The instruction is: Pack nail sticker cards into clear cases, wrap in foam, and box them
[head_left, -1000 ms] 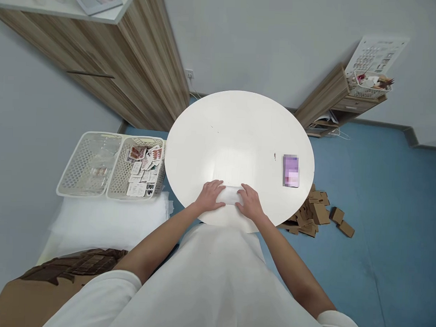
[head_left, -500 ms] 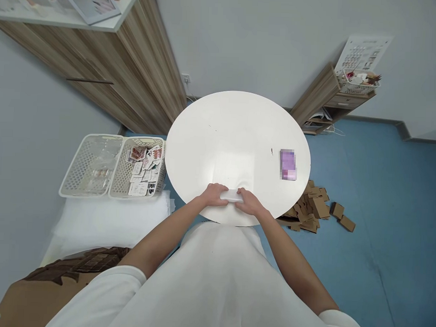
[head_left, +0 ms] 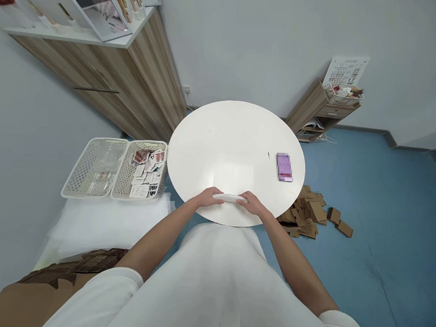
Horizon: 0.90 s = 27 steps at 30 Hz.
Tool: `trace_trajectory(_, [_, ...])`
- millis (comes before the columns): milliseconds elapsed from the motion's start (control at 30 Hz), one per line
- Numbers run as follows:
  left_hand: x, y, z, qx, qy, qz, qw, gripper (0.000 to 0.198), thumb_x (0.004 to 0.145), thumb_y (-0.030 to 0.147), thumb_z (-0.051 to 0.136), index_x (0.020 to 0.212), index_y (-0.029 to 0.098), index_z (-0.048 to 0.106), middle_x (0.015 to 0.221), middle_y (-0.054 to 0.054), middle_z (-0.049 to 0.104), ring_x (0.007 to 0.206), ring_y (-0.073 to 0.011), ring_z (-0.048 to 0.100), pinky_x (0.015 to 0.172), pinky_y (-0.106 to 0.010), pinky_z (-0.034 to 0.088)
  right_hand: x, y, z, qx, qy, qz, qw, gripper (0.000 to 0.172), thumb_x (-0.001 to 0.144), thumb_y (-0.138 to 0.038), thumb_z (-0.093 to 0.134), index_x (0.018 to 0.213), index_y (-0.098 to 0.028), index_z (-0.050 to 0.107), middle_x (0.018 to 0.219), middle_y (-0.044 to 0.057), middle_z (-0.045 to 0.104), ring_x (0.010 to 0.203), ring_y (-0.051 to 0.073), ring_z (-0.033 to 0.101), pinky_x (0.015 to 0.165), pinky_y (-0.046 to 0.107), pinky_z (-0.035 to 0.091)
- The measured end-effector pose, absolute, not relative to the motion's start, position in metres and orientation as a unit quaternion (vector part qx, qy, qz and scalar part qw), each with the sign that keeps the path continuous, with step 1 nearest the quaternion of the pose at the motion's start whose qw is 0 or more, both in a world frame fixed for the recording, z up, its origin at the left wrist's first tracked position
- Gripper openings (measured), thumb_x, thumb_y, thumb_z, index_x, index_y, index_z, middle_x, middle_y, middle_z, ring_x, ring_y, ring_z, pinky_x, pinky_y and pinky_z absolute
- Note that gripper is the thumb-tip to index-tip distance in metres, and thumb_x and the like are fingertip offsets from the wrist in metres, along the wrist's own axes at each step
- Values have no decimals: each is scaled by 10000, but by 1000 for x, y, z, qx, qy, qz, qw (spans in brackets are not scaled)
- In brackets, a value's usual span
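Note:
Low over the near edge of the white oval table, a narrow white piece, perhaps a folded sheet, spans the gap between both hands. It bows slightly along its length; its exact kind is too small to make out. My left hand grips its left end with the fingers closed. At the other end, my right hand pinches it the same way. A purple rectangular item, blurred into blocks, lies toward the right of the tabletop.
Left of the table stand two white baskets, one with clear plastic pieces, one with printed cards. White sheets are stacked below them. Brown cardboard boxes lie on the floor at right. Wooden cabinets stand behind.
The white piece now looks longer and slightly bowed, where it was shorter and straighter. My hands have moved a little apart. The camera view has shifted slightly.

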State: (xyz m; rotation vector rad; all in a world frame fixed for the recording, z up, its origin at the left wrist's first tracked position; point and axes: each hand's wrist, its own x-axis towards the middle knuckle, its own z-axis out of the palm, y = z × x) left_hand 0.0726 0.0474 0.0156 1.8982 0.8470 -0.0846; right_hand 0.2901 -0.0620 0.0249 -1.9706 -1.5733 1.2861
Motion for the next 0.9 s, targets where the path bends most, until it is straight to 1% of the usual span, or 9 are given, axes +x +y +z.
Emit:
trace_trajectory(67, [69,51,9,770,389,-26,506,379,711,526,475,849,199,607,852,-29,591,784,-180,553,658,-256,401,293,-54,23,-700,-517,462,171,339,756,-474,475,962,-229,587,1016,63,566,899,207,532,748,308,408])
trace_trajectory(167, [68,53,-1,760,465,-28,453,352,753,474,418,592,174,507,593,1,499,578,-137,487,525,-244,338,296,-45,16,-732,-464,454,206,313,735,-459,488,931,-227,567,946,36,598,820,190,547,676,286,413])
trace_trajectory(267, [71,52,-7,760,506,-31,408,334,762,412,413,520,182,403,529,20,424,524,-116,434,491,-238,286,301,-41,8,-769,-436,410,224,225,729,-390,482,855,-219,557,875,16,604,779,166,543,644,260,404])
trace_trajectory(400, [75,50,-10,751,537,-45,381,289,747,376,442,535,186,393,536,11,437,543,-131,450,487,-245,276,306,-44,-3,-818,-405,356,201,190,723,-318,457,844,-199,543,789,21,581,720,164,523,612,266,393])
trace_trajectory(500, [74,46,-9,742,563,-54,360,227,736,385,470,628,187,448,625,-9,508,623,-157,498,520,-248,318,305,-51,-7,-831,-401,328,201,285,724,-298,448,983,-194,505,859,39,562,765,181,522,657,294,410])
trace_trajectory(567, [72,43,-7,743,581,-32,331,198,737,383,482,786,191,481,779,-31,553,738,-176,525,582,-257,364,303,-58,-6,-840,-419,270,214,408,731,-290,448,1126,-189,428,1006,75,527,901,209,506,754,330,408])
trace_trajectory(667, [70,39,0,778,565,40,272,369,745,390,488,1050,196,417,1061,-79,506,960,-208,491,753,-304,392,300,-66,0,-833,-480,177,213,491,757,-291,436,1224,-173,340,1201,134,419,1125,267,377,901,415,322])
trace_trajectory(767, [75,39,9,850,457,51,257,558,698,437,547,1173,215,354,1247,-98,392,1146,-258,362,921,-373,304,298,-66,8,-760,-599,192,165,481,737,-316,506,1186,-200,383,1296,130,357,1218,289,277,962,460,237])
trace_trajectory(900, [93,40,13,907,324,-15,269,675,608,402,641,1203,245,362,1315,-79,350,1213,-292,276,982,-407,208,292,-53,9,-667,-701,239,88,510,648,-288,625,1113,-222,425,1355,99,310,1251,282,243,976,447,213])
